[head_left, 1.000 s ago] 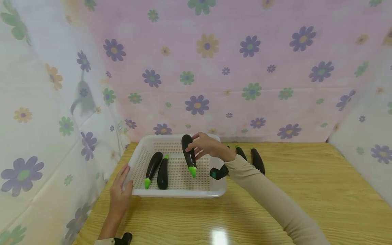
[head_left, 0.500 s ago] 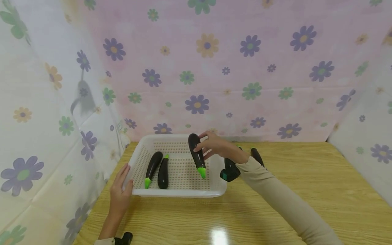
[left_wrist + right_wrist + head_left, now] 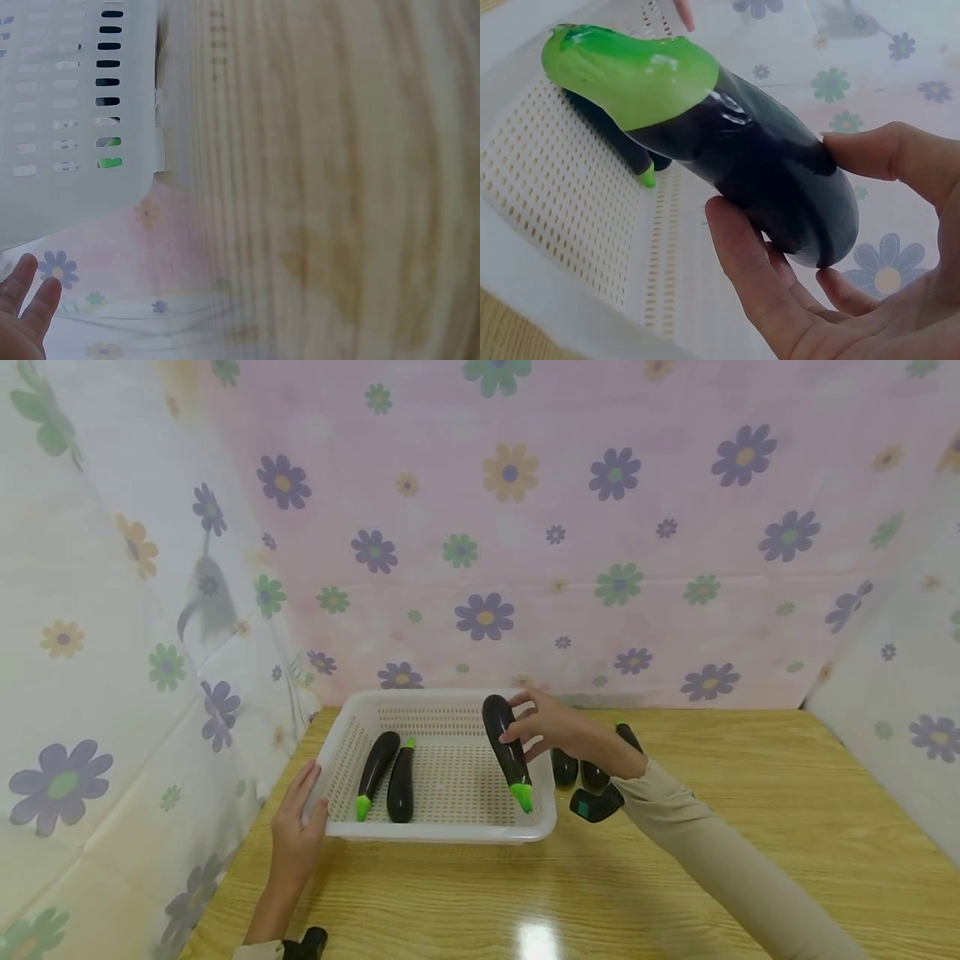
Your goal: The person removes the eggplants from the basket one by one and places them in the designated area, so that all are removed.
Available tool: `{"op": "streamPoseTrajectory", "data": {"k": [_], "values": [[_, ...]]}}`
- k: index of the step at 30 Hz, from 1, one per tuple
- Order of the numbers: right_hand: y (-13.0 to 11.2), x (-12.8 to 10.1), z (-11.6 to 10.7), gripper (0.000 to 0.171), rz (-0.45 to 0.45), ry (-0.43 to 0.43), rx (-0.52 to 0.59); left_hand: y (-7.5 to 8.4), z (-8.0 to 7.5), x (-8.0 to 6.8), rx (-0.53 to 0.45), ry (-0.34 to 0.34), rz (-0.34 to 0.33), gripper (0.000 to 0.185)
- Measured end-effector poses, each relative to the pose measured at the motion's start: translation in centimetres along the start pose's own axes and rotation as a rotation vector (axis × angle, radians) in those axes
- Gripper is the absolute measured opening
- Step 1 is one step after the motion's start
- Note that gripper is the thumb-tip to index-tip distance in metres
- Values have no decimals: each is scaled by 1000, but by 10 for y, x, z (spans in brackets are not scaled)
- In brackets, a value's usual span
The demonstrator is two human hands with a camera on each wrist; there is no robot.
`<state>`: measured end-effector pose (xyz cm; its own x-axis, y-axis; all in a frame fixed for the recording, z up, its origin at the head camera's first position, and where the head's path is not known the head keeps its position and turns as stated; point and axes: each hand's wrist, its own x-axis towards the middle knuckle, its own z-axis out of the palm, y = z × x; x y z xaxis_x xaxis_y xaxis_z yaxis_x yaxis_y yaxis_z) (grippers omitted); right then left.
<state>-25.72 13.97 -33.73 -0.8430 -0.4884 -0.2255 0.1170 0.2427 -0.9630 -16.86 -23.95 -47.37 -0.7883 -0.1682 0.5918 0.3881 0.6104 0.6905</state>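
Note:
In the head view my right hand (image 3: 551, 727) pinches a dark eggplant (image 3: 501, 727) with a green stem end, between thumb and fingers. It is tilted, green end toward me, over the right part of a white perforated plastic basket (image 3: 442, 833). The right wrist view shows this eggplant (image 3: 772, 172) close up, the thumb on one side and fingers on the other. Two eggplants, one (image 3: 377, 768) beside another (image 3: 401, 785), lie at the basket's left. My left hand (image 3: 294, 827) rests at the basket's left rim with fairly straight fingers; its fingertips (image 3: 49, 289) show in the left wrist view.
Right of the basket, partly behind my right wrist, lie more eggplants: one (image 3: 564, 768), another (image 3: 595, 775) and a third (image 3: 628, 737). The wooden table (image 3: 750, 793) extends to the right. A flowered cloth (image 3: 570, 552) hangs behind and along the sides.
My right hand has carried the eggplant rightward and slightly nearer to me, over the basket's right end. The left hand and the basket have stayed in place.

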Motion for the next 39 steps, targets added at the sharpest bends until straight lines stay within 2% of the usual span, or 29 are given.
{"op": "streamPoseTrajectory", "data": {"k": [7,16,20,28,39], "values": [[8,-13,-12,70,-9,-18,-8,2,-1,-3,13,8,-32,51],[16,-29,-30,75,1,37,-44,5,-1,-1,21,-3,-43,51],[23,-33,-40,74,9,56,-52,4,0,-2,19,4,-32,51],[30,-43,-61,74,12,71,-63,0,1,-1,8,30,37,50],[40,-63,-85,74,11,98,-61,1,0,-1,12,14,1,51]]}}
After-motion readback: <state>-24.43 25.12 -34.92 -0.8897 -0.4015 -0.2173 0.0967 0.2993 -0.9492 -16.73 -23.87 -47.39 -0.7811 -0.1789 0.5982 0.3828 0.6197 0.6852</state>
